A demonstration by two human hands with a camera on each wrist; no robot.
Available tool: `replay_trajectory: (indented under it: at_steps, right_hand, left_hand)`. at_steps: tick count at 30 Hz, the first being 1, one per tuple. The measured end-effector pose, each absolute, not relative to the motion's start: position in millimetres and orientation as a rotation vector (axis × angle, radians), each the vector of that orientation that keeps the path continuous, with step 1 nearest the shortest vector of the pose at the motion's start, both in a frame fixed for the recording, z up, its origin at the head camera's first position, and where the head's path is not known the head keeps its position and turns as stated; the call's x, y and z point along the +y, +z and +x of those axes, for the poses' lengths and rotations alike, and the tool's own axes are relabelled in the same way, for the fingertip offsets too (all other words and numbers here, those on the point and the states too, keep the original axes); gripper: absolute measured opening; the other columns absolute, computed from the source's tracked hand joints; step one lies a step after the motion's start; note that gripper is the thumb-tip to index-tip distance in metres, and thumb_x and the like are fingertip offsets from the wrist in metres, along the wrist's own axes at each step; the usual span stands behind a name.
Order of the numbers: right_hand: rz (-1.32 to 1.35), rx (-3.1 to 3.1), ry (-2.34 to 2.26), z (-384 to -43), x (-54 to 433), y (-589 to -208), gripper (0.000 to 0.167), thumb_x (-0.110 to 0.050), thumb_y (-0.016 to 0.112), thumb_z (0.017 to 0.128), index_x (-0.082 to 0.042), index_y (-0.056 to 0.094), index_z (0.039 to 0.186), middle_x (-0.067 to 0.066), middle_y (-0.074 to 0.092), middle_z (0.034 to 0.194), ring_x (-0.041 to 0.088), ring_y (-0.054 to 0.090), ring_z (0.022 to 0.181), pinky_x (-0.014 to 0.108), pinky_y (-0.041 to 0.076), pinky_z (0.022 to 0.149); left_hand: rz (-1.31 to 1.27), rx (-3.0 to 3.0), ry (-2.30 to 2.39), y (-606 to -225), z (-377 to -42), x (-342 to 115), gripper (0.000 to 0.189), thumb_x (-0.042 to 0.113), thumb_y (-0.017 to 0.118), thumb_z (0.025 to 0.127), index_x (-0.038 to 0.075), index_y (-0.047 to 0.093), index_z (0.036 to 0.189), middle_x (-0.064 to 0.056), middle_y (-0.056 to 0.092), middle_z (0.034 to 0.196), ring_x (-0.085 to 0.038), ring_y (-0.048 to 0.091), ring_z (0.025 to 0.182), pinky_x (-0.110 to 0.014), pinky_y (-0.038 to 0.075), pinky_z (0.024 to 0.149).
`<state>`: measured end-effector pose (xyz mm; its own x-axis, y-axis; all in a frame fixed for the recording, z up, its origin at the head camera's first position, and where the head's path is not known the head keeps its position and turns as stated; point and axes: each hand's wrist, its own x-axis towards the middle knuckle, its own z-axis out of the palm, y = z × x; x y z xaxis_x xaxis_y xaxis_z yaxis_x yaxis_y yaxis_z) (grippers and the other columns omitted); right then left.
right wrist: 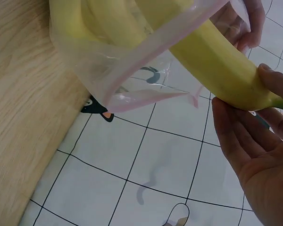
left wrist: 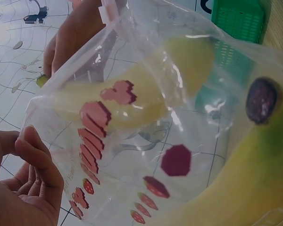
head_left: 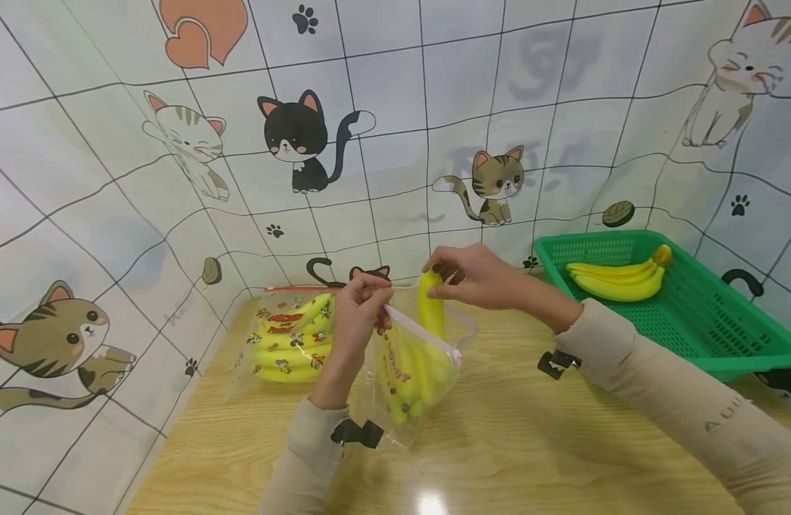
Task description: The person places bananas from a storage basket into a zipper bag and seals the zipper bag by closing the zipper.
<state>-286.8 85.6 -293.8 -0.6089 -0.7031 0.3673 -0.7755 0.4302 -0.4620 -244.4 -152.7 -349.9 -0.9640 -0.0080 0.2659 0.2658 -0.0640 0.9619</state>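
My right hand [head_left: 469, 277] pinches a yellow banana [right wrist: 221, 70] near its stem end. The banana's lower part reaches down through the mouth of a clear zip bag [head_left: 385, 400] with a pink seal strip. Other bananas [head_left: 411, 372] lie inside this bag, and red print marks its front. At the bag's left rim, my left hand [head_left: 360, 311] pinches the plastic edge and the bag hangs tilted below it. In the left wrist view the held banana [left wrist: 146, 84] shows blurred through the plastic.
Behind my left hand lies another printed zip bag [head_left: 244, 365] with a red seal and bananas inside. A green basket [head_left: 724, 365] stands at the right with a bunch of bananas [head_left: 621, 281]. A cat-patterned sheet [head_left: 395, 143] rises behind the wooden table [head_left: 498, 443].
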Motion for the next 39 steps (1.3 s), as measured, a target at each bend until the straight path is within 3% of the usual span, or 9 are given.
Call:
replay_trajectory:
  at_steps: [8, 12, 18, 23, 33, 39]
  right_hand:
    - [1.437, -2.609, 0.843, -290, 73, -310, 0.021, -0.022, 0.066, 0.102, -0.007, 0.064, 0.117, 0.001, 0.077, 0.096, 0.011, 0.07, 0.083, 0.032, 0.06, 0.077]
    - [1.432, -2.647, 0.777, -291, 69, -317, 0.016, -0.019, 0.063, 0.103, -0.01, 0.068, 0.115, 0.001, 0.077, 0.099, 0.012, 0.072, 0.086, 0.033, 0.06, 0.08]
    - [1.417, -2.668, 0.663, -289, 65, -318, 0.016, -0.021, 0.066, 0.102, -0.012, 0.072, 0.114, 0.001, 0.076, 0.103, 0.012, 0.071, 0.087, 0.034, 0.059, 0.079]
    - [1.452, -2.567, 0.626, -290, 63, -319, 0.018, -0.024, 0.07, 0.099, -0.012, 0.073, 0.112, 0.0, 0.077, 0.102, 0.007, 0.071, 0.084, 0.027, 0.059, 0.076]
    - [1.451, -2.427, 0.672, -289, 63, -322, 0.018, -0.016, 0.07, 0.099, -0.009, 0.076, 0.115, -0.002, 0.079, 0.105, 0.006, 0.072, 0.079, 0.02, 0.059, 0.071]
    - [1.456, -2.439, 0.562, -292, 62, -322, 0.019, -0.014, 0.07, 0.098, -0.012, 0.079, 0.115, 0.0, 0.081, 0.1, 0.004, 0.067, 0.066, 0.023, 0.056, 0.066]
  left_hand:
    - [-0.288, -2.012, -2.147, -351, -245, -152, 0.014, 0.007, 0.064, 0.098, -0.002, 0.063, 0.108, 0.004, 0.062, 0.065, -0.01, 0.053, 0.045, -0.022, 0.043, 0.043]
    - [-0.292, -2.004, -2.153, -351, -245, -151, 0.01, 0.008, 0.064, 0.098, 0.002, 0.064, 0.105, 0.004, 0.063, 0.065, -0.009, 0.053, 0.044, -0.021, 0.043, 0.043]
    - [-0.303, -2.006, -2.151, -351, -245, -150, 0.009, 0.008, 0.064, 0.098, 0.003, 0.065, 0.104, 0.004, 0.063, 0.065, -0.009, 0.053, 0.044, -0.022, 0.043, 0.043]
    - [-0.306, -1.996, -2.162, -351, -245, -150, 0.008, 0.008, 0.064, 0.098, 0.004, 0.065, 0.104, 0.004, 0.063, 0.066, -0.009, 0.054, 0.044, -0.022, 0.043, 0.043]
    - [-0.3, -2.005, -2.169, -351, -244, -151, 0.009, 0.008, 0.064, 0.098, 0.002, 0.064, 0.104, 0.003, 0.062, 0.065, -0.01, 0.054, 0.044, -0.022, 0.043, 0.042]
    - [-0.313, -2.0, -2.159, -350, -244, -151, 0.009, 0.008, 0.064, 0.098, 0.002, 0.065, 0.105, 0.003, 0.062, 0.064, -0.01, 0.054, 0.043, -0.023, 0.044, 0.043]
